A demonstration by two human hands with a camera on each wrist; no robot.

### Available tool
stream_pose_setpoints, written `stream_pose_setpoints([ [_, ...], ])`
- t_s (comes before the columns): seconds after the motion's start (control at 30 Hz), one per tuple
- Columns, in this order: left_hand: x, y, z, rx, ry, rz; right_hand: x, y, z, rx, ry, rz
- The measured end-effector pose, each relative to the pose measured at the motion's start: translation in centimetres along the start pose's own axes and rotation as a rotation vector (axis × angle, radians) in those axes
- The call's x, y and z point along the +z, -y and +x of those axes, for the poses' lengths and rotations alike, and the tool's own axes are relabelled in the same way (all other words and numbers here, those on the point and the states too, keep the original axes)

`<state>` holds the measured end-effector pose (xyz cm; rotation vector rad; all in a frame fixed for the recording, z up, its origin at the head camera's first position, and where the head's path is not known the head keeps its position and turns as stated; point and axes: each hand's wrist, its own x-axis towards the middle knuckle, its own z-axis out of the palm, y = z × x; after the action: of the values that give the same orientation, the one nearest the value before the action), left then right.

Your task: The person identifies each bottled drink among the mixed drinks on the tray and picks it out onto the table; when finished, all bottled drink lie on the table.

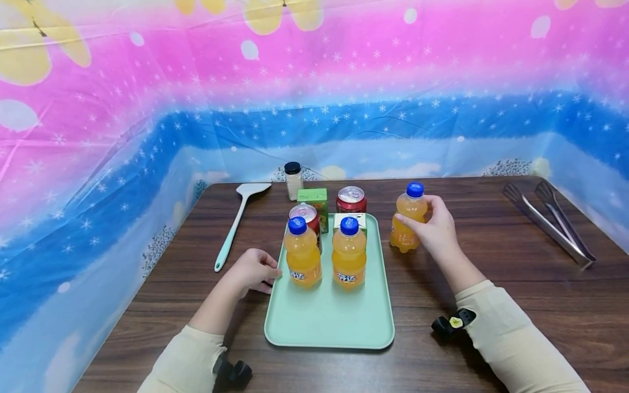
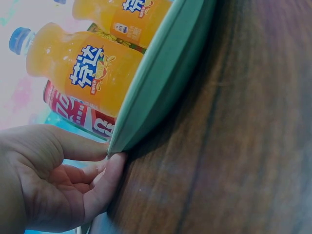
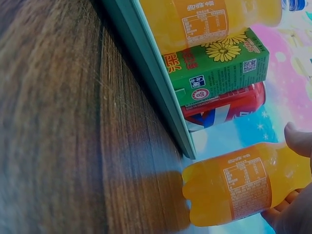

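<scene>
Our left hand (image 1: pixel 255 270) pinches the tray (image 1: pixel 329 322) at nine o'clock as we grip a bottle (image 3: pixel 239 183) in our right hand (image 1: pixel 438 225), just off two o'clock, apparently positioning it; steadiness seems needed next.

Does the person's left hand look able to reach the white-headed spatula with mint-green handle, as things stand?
Probably yes: nothing seems to stand between the left hand and the spatula. However, the fingers pinch the rim of the rectangular green tray and would likely need to let go.
</scene>
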<state>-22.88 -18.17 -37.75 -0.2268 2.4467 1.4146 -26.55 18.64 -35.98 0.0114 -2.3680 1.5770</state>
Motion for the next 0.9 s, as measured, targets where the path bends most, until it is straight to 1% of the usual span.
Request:
stream_pose_setpoints([
  [0.7, 0.07, -0.06, 0.08, 0.008, 0.0, 0.002, -0.41, 0.33, 0.21, 0.001, -0.035, -0.023],
  [0.9, 0.05, -0.01, 0.04, 0.01, -0.002, 0.006, -0.71, 0.78, 0.16, -0.001, -0.046, -0.009],
])
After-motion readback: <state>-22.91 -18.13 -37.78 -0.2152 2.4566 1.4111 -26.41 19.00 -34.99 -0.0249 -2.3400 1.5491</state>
